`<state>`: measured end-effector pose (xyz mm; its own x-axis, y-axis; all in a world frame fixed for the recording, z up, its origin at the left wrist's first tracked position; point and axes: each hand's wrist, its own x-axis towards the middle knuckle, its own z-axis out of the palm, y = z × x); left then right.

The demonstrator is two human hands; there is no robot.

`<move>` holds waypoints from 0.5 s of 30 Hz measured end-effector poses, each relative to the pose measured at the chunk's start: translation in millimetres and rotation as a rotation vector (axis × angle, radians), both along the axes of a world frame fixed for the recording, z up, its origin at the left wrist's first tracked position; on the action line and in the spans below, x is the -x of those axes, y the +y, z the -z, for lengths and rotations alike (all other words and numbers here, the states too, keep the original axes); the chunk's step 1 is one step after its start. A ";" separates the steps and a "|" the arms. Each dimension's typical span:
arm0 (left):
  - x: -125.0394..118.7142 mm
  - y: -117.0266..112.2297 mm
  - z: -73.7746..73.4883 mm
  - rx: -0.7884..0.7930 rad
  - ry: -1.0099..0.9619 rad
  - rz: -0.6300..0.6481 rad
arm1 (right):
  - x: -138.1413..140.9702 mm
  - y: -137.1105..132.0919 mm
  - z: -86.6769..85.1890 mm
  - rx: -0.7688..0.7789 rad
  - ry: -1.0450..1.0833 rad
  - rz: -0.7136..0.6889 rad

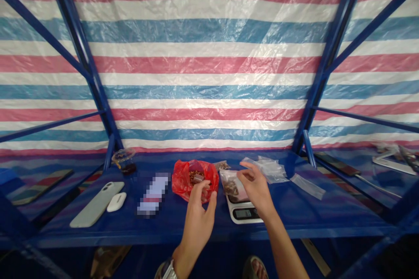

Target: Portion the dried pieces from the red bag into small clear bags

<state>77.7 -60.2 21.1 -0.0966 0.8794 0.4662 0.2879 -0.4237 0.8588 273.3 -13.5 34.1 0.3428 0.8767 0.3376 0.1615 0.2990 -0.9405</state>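
My left hand (199, 211), with a watch at the wrist, reaches over the near edge of a crumpled red plastic bag (179, 183). Its thumb stands apart from its bent fingers. Small brown pieces (193, 175) fill the bag's middle, and a small clear object (198, 178) lies among them by my fingertips. My right hand (255, 189) is above a digital kitchen scale (236, 220), thumb and forefinger apart. Beside its thumb, a clear plastic bag (231, 186) with brown contents rests on the scale; whether the thumb touches it, I cannot tell.
Behind the scale lie another small filled bag (222, 165) and several clear bags (270, 169), with one more bag (307, 185) to the right. Leftward are a blurred-out phone (153, 195), a white earbud case (117, 202), a pale phone (97, 205) and a plastic cup (126, 165). Blue posts (101, 91) flank the shelf.
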 end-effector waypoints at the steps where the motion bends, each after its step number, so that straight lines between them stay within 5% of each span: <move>1: -3.7 -0.6 2.4 0.005 -0.018 -0.010 | 11.2 -5.6 -8.2 -0.018 0.018 -0.113; 7: -6.4 11.0 9.0 0.108 -0.413 0.006 | 78.4 -30.4 -36.5 -0.035 -0.036 -0.525; 15: 44.8 29.1 6.9 0.174 -0.459 -0.059 | 105.8 -2.8 -24.0 -0.049 -0.143 -0.489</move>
<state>32.9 -31.1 14.3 -0.3097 0.9273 0.2104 -0.1170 -0.2567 0.9594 167.5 -16.4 58.1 -0.1558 0.9052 0.3954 0.1183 0.4145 -0.9023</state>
